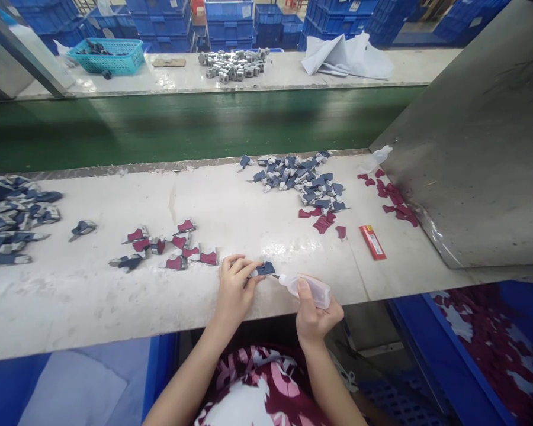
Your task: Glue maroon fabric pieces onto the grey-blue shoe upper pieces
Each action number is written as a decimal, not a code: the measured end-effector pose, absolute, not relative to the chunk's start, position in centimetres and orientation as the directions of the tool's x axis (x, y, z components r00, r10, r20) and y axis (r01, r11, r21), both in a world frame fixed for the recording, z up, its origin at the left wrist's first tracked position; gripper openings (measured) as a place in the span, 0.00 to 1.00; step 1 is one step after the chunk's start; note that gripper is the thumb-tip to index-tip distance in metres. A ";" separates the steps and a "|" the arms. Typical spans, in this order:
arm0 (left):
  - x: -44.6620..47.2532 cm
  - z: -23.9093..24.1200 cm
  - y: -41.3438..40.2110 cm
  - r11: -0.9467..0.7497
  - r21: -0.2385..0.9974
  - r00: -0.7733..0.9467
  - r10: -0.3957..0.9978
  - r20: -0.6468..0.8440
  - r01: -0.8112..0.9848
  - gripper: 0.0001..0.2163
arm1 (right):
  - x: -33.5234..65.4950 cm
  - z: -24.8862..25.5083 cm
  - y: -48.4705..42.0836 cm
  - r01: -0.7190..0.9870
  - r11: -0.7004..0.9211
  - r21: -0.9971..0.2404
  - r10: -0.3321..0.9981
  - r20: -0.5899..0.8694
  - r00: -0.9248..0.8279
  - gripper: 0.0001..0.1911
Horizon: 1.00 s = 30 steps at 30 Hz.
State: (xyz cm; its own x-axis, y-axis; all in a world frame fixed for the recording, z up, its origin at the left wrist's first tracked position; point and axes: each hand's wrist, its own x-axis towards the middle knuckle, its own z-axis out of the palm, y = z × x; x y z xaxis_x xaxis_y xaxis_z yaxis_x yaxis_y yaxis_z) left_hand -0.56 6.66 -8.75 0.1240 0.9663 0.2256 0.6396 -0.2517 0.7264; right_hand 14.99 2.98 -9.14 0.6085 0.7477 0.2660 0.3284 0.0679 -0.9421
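My left hand pinches a small navy and grey plastic part against the white tabletop. In my right hand is a translucent squeeze bottle, tilted so its thin dark tip points at the part's right edge; whether the tip touches it I cannot tell. Left of my left hand lies a cluster of similar parts with maroon pieces on top, and one navy part among them. Beyond my hands is a pile of navy and grey parts, with loose maroon pieces at its near edge.
A red packet, more maroon pieces and another bottle lie by the slanted metal panel at right. Far left sits a navy pile. A green belt runs behind. Blue bins stand below the table edge.
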 end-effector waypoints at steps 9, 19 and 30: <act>-0.7 -8.8 6.7 -0.261 0.726 0.125 0.963 0.237 0.636 0.09 | 14.8 -10.0 3.0 0.210 0.082 -0.974 0.644 0.213 0.735 0.12; -0.9 -9.4 7.0 -0.360 0.699 0.126 0.923 0.364 0.618 0.08 | 16.4 -7.2 7.4 -0.052 0.133 -0.990 0.851 0.087 0.518 0.24; -1.2 -10.0 7.3 -0.385 0.691 0.127 0.910 0.394 0.612 0.08 | 20.3 -8.4 10.6 0.461 0.074 -0.885 0.964 0.181 0.193 0.29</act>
